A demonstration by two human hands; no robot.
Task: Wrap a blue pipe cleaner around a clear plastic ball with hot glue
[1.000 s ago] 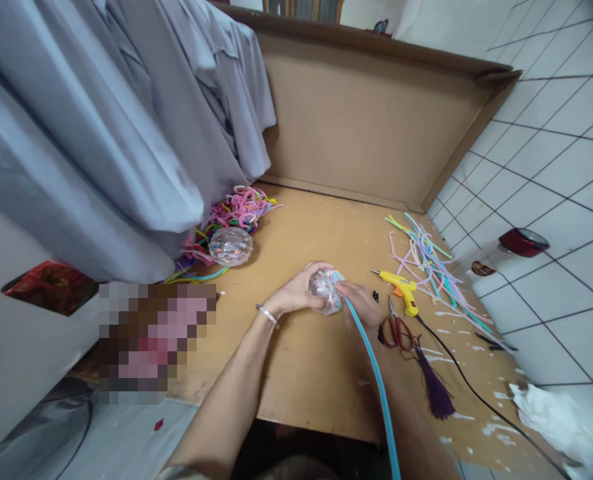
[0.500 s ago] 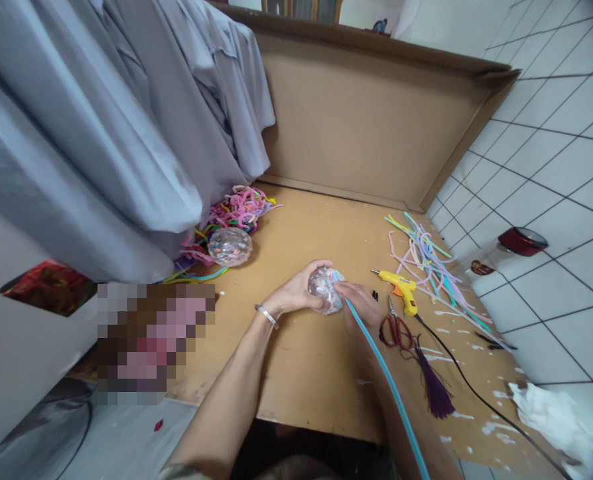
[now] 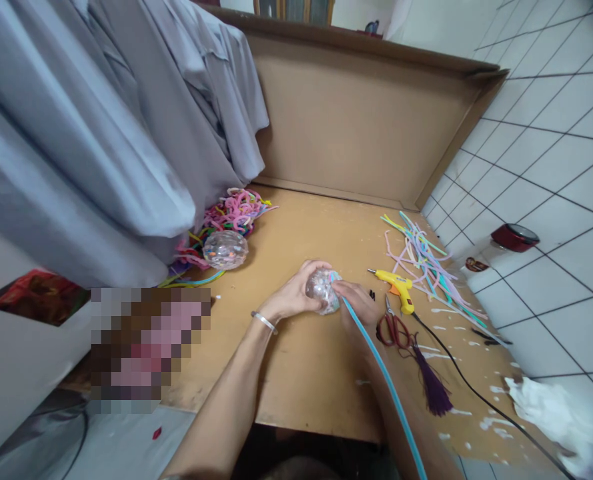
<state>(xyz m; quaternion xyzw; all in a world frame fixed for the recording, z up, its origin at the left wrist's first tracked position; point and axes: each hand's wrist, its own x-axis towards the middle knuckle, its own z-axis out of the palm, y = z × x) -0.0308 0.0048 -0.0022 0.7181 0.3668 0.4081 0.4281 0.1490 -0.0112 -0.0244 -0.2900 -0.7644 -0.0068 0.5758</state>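
Observation:
Above the middle of the table, my left hand (image 3: 296,290) is wrapped round a clear, faceted ball (image 3: 319,285) with coloured bits showing in it. On the ball's right side, my right hand (image 3: 359,303) pinches a light blue pipe cleaner (image 3: 381,363), pressing it near the ball's surface. The pipe cleaner's long tail runs down over my right forearm toward the bottom edge. My right fingertips partly hide where it meets the ball. Just right of that hand lie a yellow glue gun (image 3: 396,288) and red-handled scissors (image 3: 395,330) with a purple tassel (image 3: 432,383).
A second clear ball (image 3: 225,250) sits at the left by a heap of pink and mixed pipe cleaners (image 3: 236,213). Pastel pipe cleaners (image 3: 421,257) lie at the right, near a red-lidded jar (image 3: 506,243). White tissue (image 3: 541,410) is at lower right. A cardboard panel (image 3: 356,120) stands behind.
The view has shifted slightly, so most things sit a little further left. Both hands keep their hold on the ball and the pipe cleaner, with hardly any other movement.

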